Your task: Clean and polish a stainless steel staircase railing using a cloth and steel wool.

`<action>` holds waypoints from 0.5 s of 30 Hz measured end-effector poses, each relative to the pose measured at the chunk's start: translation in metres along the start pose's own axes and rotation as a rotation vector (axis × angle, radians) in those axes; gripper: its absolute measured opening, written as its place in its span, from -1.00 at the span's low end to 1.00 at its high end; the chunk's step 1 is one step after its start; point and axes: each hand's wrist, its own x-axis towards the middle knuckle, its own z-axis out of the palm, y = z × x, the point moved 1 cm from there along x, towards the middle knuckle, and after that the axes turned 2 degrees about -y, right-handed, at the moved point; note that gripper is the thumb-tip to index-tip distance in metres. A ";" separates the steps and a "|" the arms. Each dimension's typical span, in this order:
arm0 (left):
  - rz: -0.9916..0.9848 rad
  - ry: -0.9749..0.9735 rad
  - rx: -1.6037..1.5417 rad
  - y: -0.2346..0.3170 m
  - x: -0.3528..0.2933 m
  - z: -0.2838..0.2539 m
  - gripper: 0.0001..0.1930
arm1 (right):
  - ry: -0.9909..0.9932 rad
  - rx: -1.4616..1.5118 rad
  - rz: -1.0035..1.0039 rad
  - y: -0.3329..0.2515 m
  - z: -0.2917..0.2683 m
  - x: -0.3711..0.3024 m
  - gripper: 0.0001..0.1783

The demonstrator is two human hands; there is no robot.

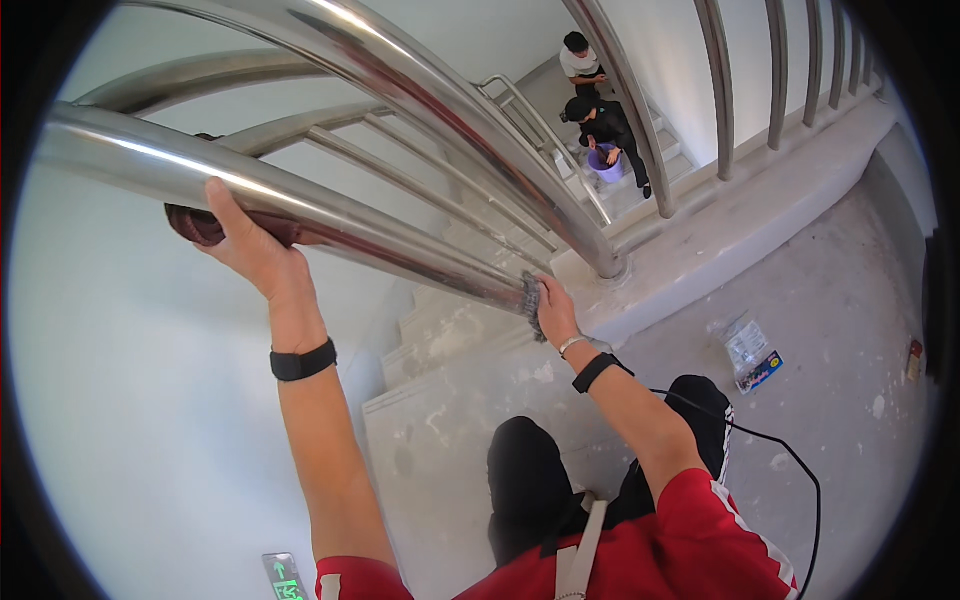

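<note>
A round, shiny metal handrail (390, 243) slants down across the upper left toward the middle. My left hand (255, 245) is closed around its upper part, thumb on top, with a dark brown cloth (190, 226) between the palm and the underside of the rail. At the rail's lower end, my right hand (557, 310) grips a grey steel wool scourer (531, 300). The scourer touches the metal there; the fingers behind it are partly hidden.
A thick metal post (455, 125) stands behind the handrail, with upright bars (715, 90) to the right. Concrete steps (440, 330) drop away beside it. On the floor lies a torn package (750, 355); a black cable (790, 450) loops nearby. Below, two people are near a purple bucket (605, 163).
</note>
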 end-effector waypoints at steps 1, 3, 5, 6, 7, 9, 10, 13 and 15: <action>0.009 -0.001 0.007 0.001 0.000 -0.001 -0.37 | -0.022 0.072 -0.025 -0.024 0.004 -0.001 -0.69; 0.079 0.009 0.040 0.004 -0.002 -0.001 -0.35 | -0.012 0.284 -0.190 -0.095 0.018 -0.005 -0.65; 0.064 0.010 0.024 -0.002 -0.003 0.001 -0.34 | 0.059 0.233 -0.484 -0.153 0.023 -0.004 -0.49; 0.049 0.014 0.016 -0.006 -0.004 0.000 -0.33 | 0.060 0.235 -0.479 -0.159 0.031 -0.001 -0.49; 0.041 0.009 0.019 -0.005 -0.004 -0.001 -0.33 | 0.131 0.140 -0.609 -0.164 0.036 -0.002 -0.40; -0.023 0.011 -0.034 -0.002 -0.003 -0.003 -0.32 | 0.177 -0.047 -0.637 -0.140 0.044 -0.008 -0.27; -0.033 0.011 -0.034 0.000 -0.003 0.000 -0.32 | 0.152 -0.136 -0.544 -0.102 0.047 -0.014 -0.22; 0.029 -0.020 -0.019 0.006 -0.002 0.005 -0.30 | 0.138 -0.247 -0.200 0.023 0.028 -0.041 -0.23; 0.014 -0.007 -0.021 0.000 0.000 0.002 -0.29 | 0.128 -0.240 -0.129 0.044 0.022 -0.046 -0.24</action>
